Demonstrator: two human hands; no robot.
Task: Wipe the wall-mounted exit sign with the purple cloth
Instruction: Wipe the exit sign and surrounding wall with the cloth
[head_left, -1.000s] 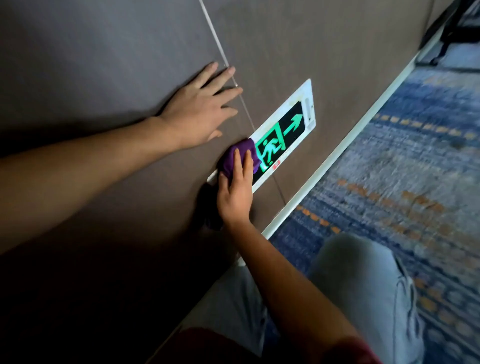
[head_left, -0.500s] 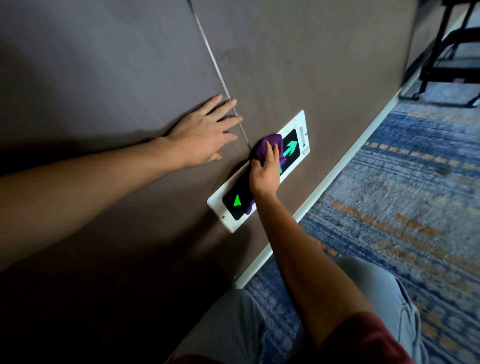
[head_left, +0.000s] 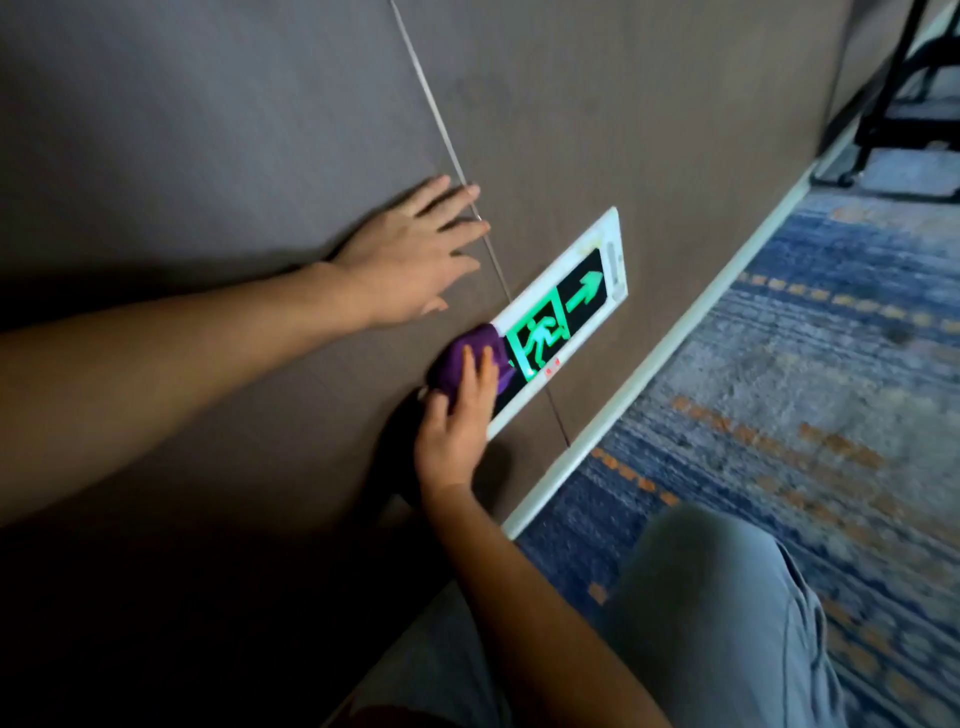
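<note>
Purple cloth (head_left: 470, 358) — under right hand (head_left: 460, 426).

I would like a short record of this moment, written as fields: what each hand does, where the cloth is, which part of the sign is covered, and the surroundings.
left hand: left hand lies flat and open on the wall, above the sign
right hand: right hand presses the purple cloth on the exit sign
cloth position: on the sign's end nearer the person
sign visible: green running figure and arrow, white frame
sign covered: near end, under cloth and hand
floor: blue and orange patterned carpet
</note>
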